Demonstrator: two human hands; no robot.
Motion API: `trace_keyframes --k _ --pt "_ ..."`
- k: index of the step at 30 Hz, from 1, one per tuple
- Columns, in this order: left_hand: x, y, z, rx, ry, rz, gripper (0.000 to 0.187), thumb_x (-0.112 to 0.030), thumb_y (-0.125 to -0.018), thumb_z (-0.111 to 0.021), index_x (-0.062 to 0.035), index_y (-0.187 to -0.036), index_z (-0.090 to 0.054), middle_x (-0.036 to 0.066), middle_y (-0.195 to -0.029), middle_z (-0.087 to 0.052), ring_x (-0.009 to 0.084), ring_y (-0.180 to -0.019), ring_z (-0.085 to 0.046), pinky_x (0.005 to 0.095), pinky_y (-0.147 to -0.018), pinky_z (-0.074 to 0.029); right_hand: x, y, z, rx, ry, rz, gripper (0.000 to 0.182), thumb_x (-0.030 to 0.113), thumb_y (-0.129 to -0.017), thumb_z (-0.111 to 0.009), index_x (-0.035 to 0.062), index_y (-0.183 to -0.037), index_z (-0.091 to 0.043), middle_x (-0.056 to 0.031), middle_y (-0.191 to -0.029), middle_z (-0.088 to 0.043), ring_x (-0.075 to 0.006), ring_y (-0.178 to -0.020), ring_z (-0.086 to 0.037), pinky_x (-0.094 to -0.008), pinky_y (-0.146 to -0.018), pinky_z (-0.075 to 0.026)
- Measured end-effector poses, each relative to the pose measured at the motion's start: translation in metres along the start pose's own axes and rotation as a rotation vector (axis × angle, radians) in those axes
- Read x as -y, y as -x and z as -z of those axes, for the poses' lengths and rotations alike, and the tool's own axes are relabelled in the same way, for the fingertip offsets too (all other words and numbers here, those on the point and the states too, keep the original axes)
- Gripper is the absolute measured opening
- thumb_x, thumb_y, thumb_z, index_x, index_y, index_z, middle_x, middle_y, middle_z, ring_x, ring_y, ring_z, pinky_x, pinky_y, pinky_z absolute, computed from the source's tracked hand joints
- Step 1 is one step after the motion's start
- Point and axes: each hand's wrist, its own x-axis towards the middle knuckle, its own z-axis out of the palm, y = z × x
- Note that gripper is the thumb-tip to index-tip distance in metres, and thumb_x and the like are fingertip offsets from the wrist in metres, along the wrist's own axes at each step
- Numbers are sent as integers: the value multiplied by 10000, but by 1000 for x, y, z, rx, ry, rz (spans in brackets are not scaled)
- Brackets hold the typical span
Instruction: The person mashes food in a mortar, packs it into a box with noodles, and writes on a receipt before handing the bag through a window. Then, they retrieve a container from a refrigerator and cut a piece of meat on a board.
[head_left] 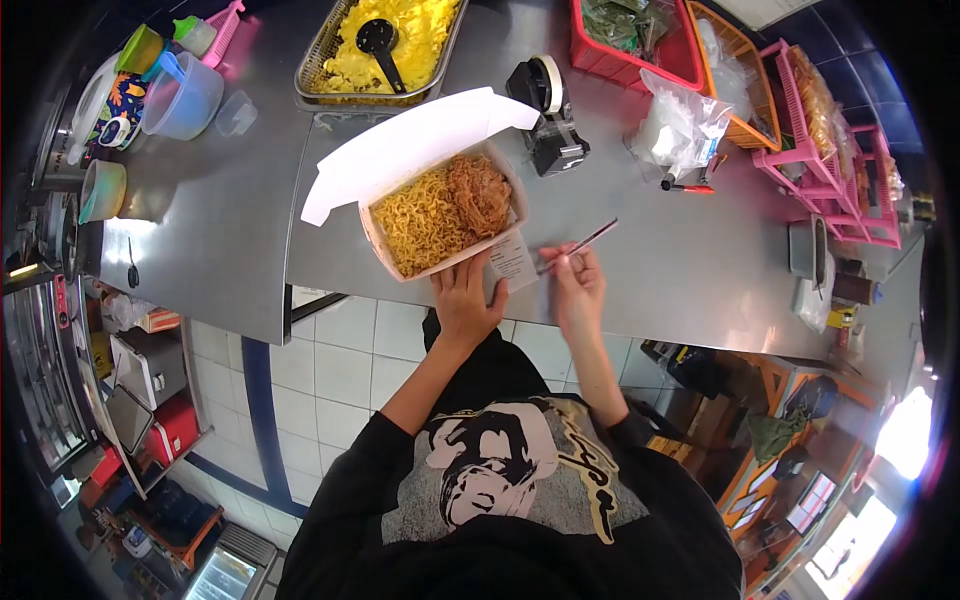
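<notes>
An open paper food box (377, 238) stands on the steel counter, holding noodles (425, 222) and a piece of fried chicken (479, 196); its white lid (420, 135) is folded back. My left hand (467, 300) lies with stretched fingers against the near side of the box. Its thumb reaches onto a small printed receipt (511, 262) partly tucked by the box. Just right of the receipt, my right hand (580, 285) pinches a slim pen (600, 233), which slants up to the right with its lower end near the paper's edge.
Behind the box are a metal tray (318, 93) of yellow food with a black ladle (378, 40) and a black tape dispenser (548, 115). Red (640, 70) and orange baskets (765, 95) and a pink rack (815, 185) stand right. Plastic tubs (182, 100) stand left.
</notes>
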Motion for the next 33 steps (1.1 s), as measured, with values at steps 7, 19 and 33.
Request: trace_keyframes --k 7,19,33 --pt "-2 0 -1 32 -52 -21 371 -237 -732 -637 -125 -1083 -590 17 -1153 -536 271 -1081 -440 439 -955 -287 -47 -2 -4 -40 160 394 89 12 -867 -551 -5 -929 -490 -101 -997 -522 -104 -755 -545 -202 -648 -466" --pt "-1 0 2 51 -43 -20 445 -304 -728 -628 -94 -1118 -586 36 -1134 -543 284 -1094 -424 451 -945 -290 -33 10 -9 34 815 487 104 5 -797 -603 13 -889 -557 -84 -775 -578 -133 -620 -564 -234 -542 -459" --pt "0 0 0 47 -68 -21 480 -319 -722 -643 -111 -1148 -566 42 -1173 -524 283 -1092 -431 452 -959 -271 -40 12 -5 57 862 450 88 4 -766 -616 44 -831 -572 -51 -717 -571 -91 -541 -516 -215 -492 -424"
